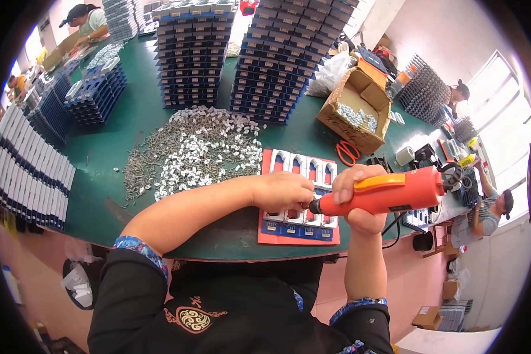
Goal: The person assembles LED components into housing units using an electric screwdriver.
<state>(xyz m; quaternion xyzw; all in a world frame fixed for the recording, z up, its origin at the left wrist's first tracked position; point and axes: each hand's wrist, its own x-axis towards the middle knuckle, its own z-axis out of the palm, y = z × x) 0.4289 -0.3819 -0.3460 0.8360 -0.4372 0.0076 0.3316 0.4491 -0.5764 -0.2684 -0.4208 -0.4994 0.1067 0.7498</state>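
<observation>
The right hand (357, 197) is wrapped tight around a glossy orange electric screwdriver (380, 193), a smooth plastic barrel with a yellow stripe along its top and a dark nose that points left and down at the work. The left hand (284, 190) is curled into a loose fist right at that nose, fingers pinched together over the tip; whether it grips a screw there I cannot tell. Under both hands lies a flat red tray (298, 199) holding rows of small blue-and-white fittings, set at the near rim of the round green table (159, 127), whose edge curves away just below the tray. To the left of the tray spreads a loose, gritty heap of grey screws and small white plastic pieces (194, 150), close beside the left forearm. Farther back stand tall, neat stacks of dark blue trays (292, 56), and an open cardboard box (355, 109) with red-handled scissors (347, 151) lying in front of it. The only bare green surface near the hands is a narrow band left of the tray, below the heap.
</observation>
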